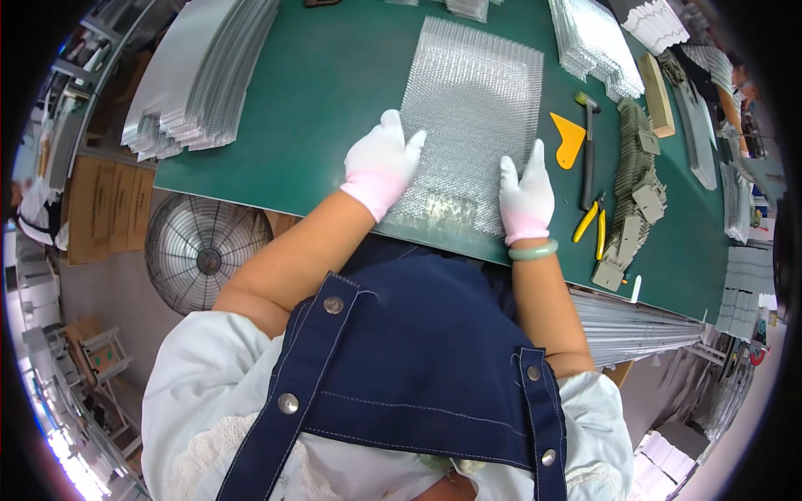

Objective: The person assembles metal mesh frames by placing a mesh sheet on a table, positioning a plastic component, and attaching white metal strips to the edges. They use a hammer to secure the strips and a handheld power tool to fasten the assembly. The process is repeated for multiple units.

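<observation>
A silvery mesh sheet (472, 117) lies on the green tabletop in front of me, its near end close to the table's front edge. My left hand (383, 163), in a white glove with a pink cuff, rests at the sheet's left edge with the thumb apart from the fingers. At the right edge is my right hand (528, 194), gloved the same way, its fingers stretched forward and thumb apart. Neither hand is closed round anything. A shiny clear strip (449, 214) shows at the sheet's near end, between my wrists.
Stacked mesh sheets (205, 79) stand at the left, with another stack (595, 46) at the far right. Right of my hand lie a yellow scraper (568, 140), a hammer (588, 142), yellow-handled pliers (591, 224) and a row of grey metal pieces (635, 196). A fan (209, 255) stands below the table's left.
</observation>
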Tool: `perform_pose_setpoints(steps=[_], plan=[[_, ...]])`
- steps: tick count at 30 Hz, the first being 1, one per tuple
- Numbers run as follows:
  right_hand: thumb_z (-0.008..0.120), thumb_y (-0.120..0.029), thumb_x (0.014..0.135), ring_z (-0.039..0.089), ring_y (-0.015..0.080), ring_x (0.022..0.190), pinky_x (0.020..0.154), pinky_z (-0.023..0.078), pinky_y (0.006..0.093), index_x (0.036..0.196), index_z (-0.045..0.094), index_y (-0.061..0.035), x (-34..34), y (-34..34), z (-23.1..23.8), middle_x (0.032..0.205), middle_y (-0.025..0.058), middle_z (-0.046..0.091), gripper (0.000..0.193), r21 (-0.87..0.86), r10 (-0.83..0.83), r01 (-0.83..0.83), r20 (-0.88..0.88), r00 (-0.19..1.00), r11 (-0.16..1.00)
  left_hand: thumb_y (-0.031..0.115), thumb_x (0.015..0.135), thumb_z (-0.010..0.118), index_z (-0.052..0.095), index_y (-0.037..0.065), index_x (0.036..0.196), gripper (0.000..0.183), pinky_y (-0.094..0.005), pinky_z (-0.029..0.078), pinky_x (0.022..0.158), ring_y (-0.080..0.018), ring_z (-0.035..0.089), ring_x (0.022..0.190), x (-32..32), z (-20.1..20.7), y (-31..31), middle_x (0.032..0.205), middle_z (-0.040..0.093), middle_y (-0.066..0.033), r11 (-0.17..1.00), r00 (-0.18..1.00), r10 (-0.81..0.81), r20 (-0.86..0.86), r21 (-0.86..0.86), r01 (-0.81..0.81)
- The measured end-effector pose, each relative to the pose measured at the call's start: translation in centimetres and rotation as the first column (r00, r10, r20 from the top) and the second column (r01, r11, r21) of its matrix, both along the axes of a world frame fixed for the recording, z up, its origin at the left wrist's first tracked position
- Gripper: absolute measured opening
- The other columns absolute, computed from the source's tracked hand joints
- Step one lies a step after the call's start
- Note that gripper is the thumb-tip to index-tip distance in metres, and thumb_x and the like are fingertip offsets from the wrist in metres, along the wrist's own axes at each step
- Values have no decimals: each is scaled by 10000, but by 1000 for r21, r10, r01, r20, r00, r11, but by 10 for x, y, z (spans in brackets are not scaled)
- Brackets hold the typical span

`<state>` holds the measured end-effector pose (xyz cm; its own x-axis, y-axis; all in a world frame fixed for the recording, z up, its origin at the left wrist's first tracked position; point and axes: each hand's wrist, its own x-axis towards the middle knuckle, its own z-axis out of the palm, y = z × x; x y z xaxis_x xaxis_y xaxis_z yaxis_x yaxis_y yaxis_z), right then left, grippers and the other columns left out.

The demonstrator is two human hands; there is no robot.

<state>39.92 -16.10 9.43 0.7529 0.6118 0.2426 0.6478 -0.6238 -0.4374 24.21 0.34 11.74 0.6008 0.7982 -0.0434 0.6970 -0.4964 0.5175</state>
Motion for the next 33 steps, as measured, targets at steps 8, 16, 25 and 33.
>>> perform_pose_setpoints(steps=[8,16,25,33], plan=[[547,-415,949,641,420,992,867,499,471,1409,423,33,18,13,8,1051,271,664,654,-214,-36,15,-97,995,977,442,936,572,494,-19,1069,486,-479,536,752,-401,681,844,14,5,13,872,683,-248,998,994,17,-105,-59,-24],[537,-422,948,629,416,1039,907,490,462,1389,456,27,17,18,14,1098,284,648,635,-264,-59,17,-152,987,964,433,935,575,494,-21,1066,480,-475,545,748,-394,686,843,14,2,11,870,686,-235,1000,992,-8,-122,-9,7],[526,-409,952,643,416,1009,879,503,472,1392,438,33,15,17,15,1069,285,658,630,-225,-59,24,-149,987,974,451,940,566,506,-16,1060,486,-477,541,739,-391,685,832,10,-1,6,879,686,-228,999,998,-9,-66,52,13],[542,-436,946,657,427,887,796,522,490,1241,517,-8,8,21,25,1045,245,654,521,-347,-95,76,-37,995,935,485,915,590,553,19,1026,479,-463,550,717,-359,681,818,15,2,5,867,661,-176,980,983,10,-184,195,27]])
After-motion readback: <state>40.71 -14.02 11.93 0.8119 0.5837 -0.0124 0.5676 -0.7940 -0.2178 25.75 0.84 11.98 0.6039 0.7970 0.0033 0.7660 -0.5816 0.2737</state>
